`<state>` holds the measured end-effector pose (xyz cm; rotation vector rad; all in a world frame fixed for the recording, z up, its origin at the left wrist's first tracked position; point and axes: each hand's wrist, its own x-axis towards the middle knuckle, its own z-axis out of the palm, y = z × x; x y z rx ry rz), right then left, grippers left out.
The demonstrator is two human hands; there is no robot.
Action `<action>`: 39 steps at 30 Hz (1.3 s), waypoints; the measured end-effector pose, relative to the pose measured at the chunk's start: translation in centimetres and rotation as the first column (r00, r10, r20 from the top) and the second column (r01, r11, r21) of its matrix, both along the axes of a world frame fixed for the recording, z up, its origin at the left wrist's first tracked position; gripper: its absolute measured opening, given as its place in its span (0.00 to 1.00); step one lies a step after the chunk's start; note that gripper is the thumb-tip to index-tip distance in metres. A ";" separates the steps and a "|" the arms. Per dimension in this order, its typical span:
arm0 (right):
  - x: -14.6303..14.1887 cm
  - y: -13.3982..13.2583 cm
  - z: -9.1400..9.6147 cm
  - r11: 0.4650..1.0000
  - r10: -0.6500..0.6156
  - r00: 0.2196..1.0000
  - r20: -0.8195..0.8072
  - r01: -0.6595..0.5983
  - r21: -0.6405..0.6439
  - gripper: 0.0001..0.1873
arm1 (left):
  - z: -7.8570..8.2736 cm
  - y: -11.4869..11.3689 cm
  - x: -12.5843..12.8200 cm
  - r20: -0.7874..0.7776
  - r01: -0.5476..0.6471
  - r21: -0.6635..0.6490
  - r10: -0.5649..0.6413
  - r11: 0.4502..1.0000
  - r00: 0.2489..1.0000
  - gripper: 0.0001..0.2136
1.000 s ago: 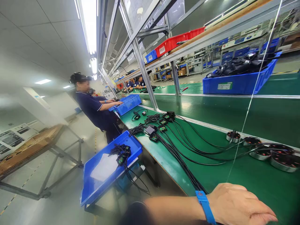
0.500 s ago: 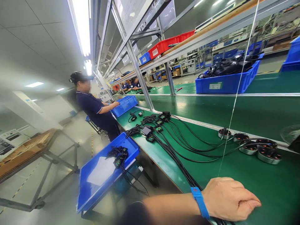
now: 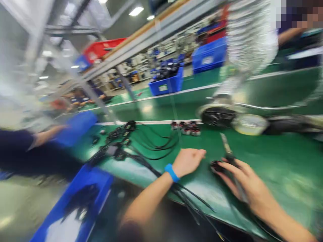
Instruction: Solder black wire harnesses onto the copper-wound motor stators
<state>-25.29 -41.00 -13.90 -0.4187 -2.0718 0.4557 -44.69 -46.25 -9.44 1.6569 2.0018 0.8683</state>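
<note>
My left hand [image 3: 188,161], with a blue wristband [image 3: 172,173], is closed just above the green bench [image 3: 285,158]; its fingertips are turned away, so what they hold is hidden. Across a short gap, my right hand [image 3: 248,181] grips a small dark round part [image 3: 216,166] and a slim tool [image 3: 226,144] with a dark handle and pale metal tip. Blur hides the tool's kind. Black cables [image 3: 141,161] pass below my left wrist and over the bench edge. Several silver-rimmed round parts [image 3: 191,129] sit beyond my left hand.
A fume hose [image 3: 230,85] ends in a dark hood over the bench, beside a round lens-like piece [image 3: 249,124]. Blue bin [image 3: 166,85] stands across the bench. A co-worker's arm [image 3: 47,136] reaches toward a blue bin at left. A blue tray [image 3: 101,181] holds cabled parts.
The view has swung right, bringing my right hand with the round part and tool, and the hose, into sight. My left hand stays closed. The co-worker now appears much nearer.
</note>
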 end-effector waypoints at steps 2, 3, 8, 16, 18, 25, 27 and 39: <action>1.2 -0.1 -0.6 0.990 -0.140 0.990 0.028 0.139 0.022 0.17 | 0.3 0.3 0.0 0.102 -0.031 -0.022 0.033 0.999 0.994 0.24; 1.4 -0.1 -0.7 0.981 -0.195 0.979 0.057 0.195 0.004 0.19 | 0.3 0.6 -0.1 0.128 -0.015 -0.025 0.019 1.000 0.992 0.24; 1.6 -0.4 -0.6 0.948 -0.291 0.954 0.070 0.297 -0.112 0.25 | 0.1 1.4 1.0 0.162 0.072 -0.068 -0.060 0.995 0.985 0.24; 1.0 -0.4 -1.0 0.930 -0.098 0.992 0.081 0.120 -0.347 0.29 | 0.4 1.3 1.2 0.178 0.083 -0.118 -0.061 0.990 0.982 0.23; 0.7 -0.2 -1.0 0.915 -0.069 0.995 0.070 0.091 -0.393 0.29 | 0.6 1.7 0.8 0.223 0.113 -0.072 -0.095 0.991 0.970 0.18; 1.0 0.2 -0.2 0.889 0.091 0.995 -0.047 -0.103 -0.447 0.30 | 0.4 3.3 0.7 0.323 0.398 -0.040 -0.365 0.917 0.873 0.11; 1.3 0.1 -0.1 0.899 0.049 0.999 0.002 -0.043 -0.436 0.31 | 0.1 3.1 0.9 0.345 0.374 -0.052 -0.335 0.926 0.877 0.11; 1.6 -0.3 1.6 0.877 0.178 0.982 0.063 -0.129 -0.463 0.36 | 0.2 0.2 1.4 0.223 0.144 -0.110 -0.116 0.984 0.968 0.17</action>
